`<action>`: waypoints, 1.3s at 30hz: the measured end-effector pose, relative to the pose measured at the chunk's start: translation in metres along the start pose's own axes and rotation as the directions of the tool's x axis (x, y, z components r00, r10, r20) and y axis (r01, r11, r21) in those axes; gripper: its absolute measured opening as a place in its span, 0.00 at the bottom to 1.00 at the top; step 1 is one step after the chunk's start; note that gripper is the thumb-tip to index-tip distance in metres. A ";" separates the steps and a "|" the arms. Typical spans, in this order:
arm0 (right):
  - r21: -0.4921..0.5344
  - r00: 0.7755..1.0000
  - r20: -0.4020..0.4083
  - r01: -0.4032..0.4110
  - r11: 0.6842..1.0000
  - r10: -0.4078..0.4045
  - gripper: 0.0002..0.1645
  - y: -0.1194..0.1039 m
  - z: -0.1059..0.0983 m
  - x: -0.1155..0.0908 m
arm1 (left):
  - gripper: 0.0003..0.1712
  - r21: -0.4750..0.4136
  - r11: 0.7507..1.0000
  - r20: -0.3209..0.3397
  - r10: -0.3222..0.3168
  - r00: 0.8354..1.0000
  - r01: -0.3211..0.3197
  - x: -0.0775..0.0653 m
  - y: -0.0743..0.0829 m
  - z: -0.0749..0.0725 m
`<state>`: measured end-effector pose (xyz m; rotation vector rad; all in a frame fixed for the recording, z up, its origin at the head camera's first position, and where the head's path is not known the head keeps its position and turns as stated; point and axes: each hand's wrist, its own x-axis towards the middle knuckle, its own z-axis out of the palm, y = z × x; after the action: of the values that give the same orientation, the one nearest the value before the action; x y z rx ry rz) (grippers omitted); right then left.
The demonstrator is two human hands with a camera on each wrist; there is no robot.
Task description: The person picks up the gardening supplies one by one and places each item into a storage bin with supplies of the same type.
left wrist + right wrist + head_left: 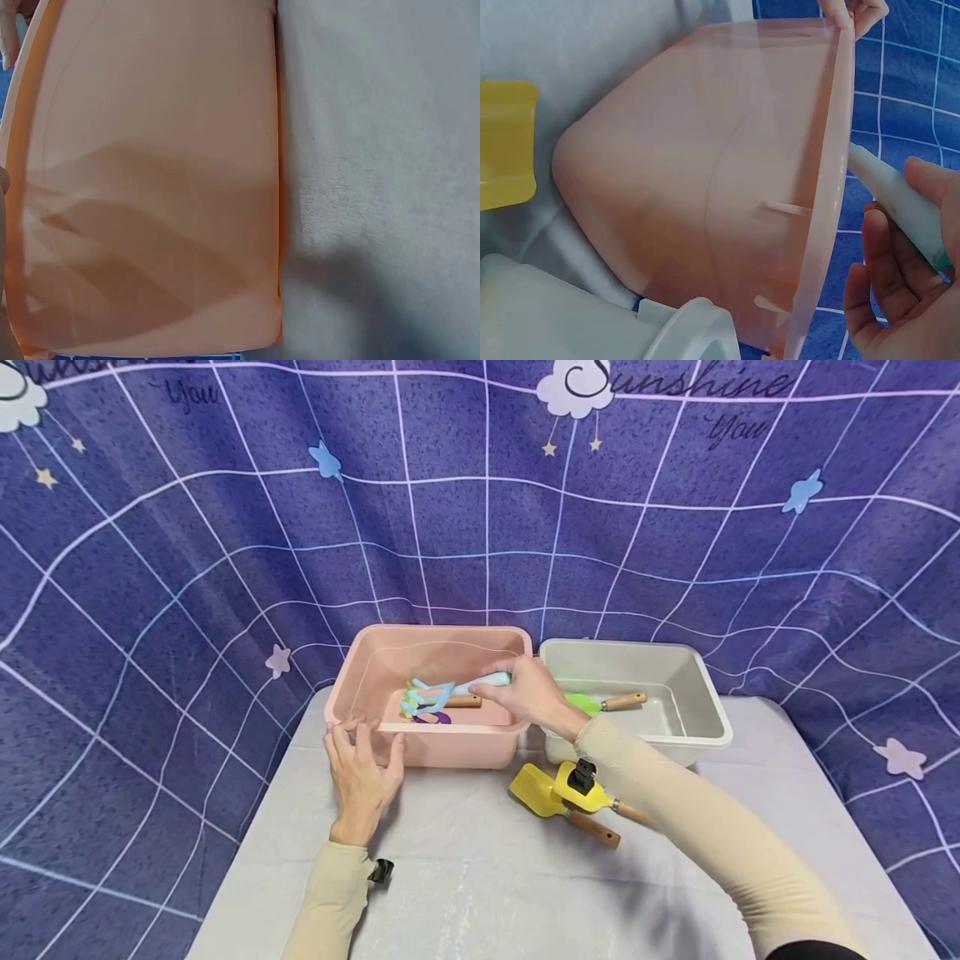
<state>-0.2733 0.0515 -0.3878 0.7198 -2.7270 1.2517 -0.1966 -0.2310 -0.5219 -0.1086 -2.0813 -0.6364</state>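
"Handling advice?"
"Left hand [362, 781]: thumb and fingers clamped on the rim of the pink bin [457, 748]; steady bracing advised. Right hand [528, 692]: pinching the light-blue pronged tool [463, 688]; its prongs should clear the purple item [441, 719] beneath."
"The tool?"
"Between the hands, over the bin's interior; depth unclear. Splayed prongs toward the left hand; pale handle, teal-ended, at the right."

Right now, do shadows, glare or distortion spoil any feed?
Head: bright, soft shadows on the table; curtain lines bend, lens or folds unclear. Left wrist: dim, dark shadow bands across the pink tub. Right wrist: also dim, right hand readable.
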 end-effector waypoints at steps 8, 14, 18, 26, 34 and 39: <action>0.010 1.000 -0.009 -0.010 1.000 0.010 0.19 0.004 0.004 0.002 | 0.28 0.009 1.000 0.000 0.005 1.000 -0.005 0.000 -0.001 0.000; 0.009 1.000 -0.002 -0.022 1.000 0.022 0.21 0.007 0.008 0.004 | 0.28 0.011 1.000 0.003 0.002 1.000 -0.002 0.000 0.000 -0.001; 0.005 1.000 0.004 -0.023 1.000 0.023 0.21 0.008 0.009 0.004 | 0.28 0.008 1.000 0.007 0.001 1.000 -0.001 0.000 0.000 -0.001; -0.002 0.998 0.020 -0.053 0.999 0.053 0.22 0.007 0.014 0.005 | 0.28 0.009 1.000 0.013 -0.010 1.000 0.010 -0.001 -0.001 -0.001; -0.019 0.999 0.012 -0.033 0.999 0.034 0.19 0.005 0.018 0.004 | 0.29 0.008 1.000 0.010 -0.015 1.000 0.015 -0.003 -0.001 0.001; -0.029 1.000 0.020 -0.018 0.999 0.018 0.25 0.006 0.019 0.006 | 0.29 0.007 1.000 0.008 -0.013 1.000 0.013 -0.001 -0.001 0.001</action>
<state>-0.2790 0.0388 -0.4029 0.7103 -2.7675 1.2121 -0.1969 -0.2313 -0.5237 -0.0937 -2.0938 -0.6373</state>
